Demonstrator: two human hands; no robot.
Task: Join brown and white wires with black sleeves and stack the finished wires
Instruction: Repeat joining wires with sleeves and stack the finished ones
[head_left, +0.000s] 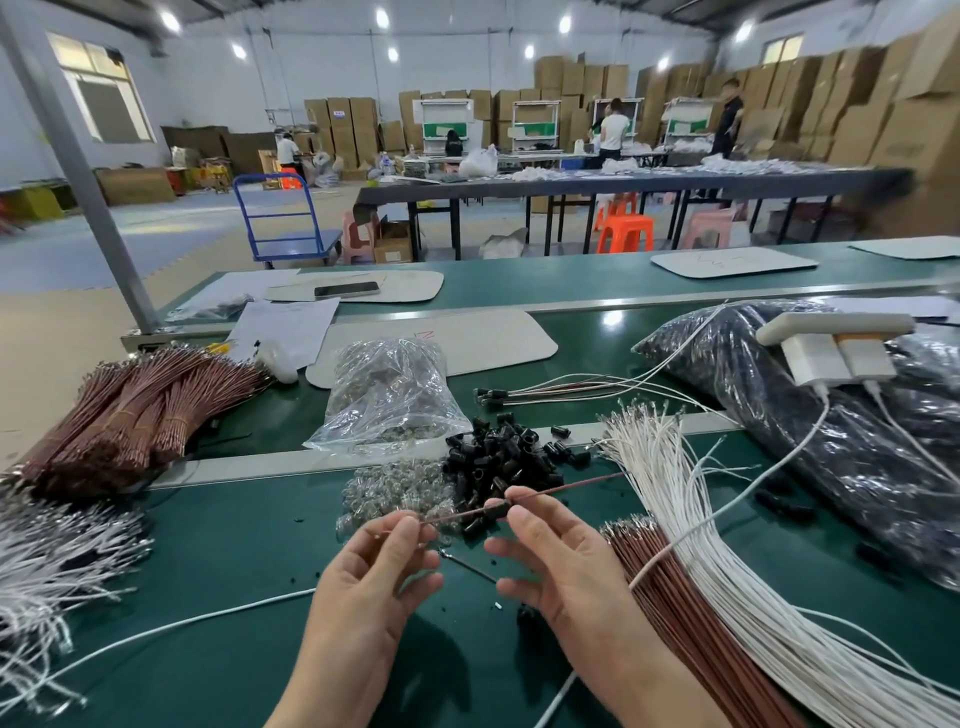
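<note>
Left grip (374, 587) pinches brown wire (571, 486) near its end. Right grip (566, 566) pinches it just at black sleeve (491, 512). All held above bench (208, 545), middle, toward near edge. Wire looks light and limp, so best pinched close to the sleeve. Sleeve small, probably slippery.

Green belt (249, 561) open centrally, black sleeves (498, 457) ahead, white wires (691, 509) right
</note>
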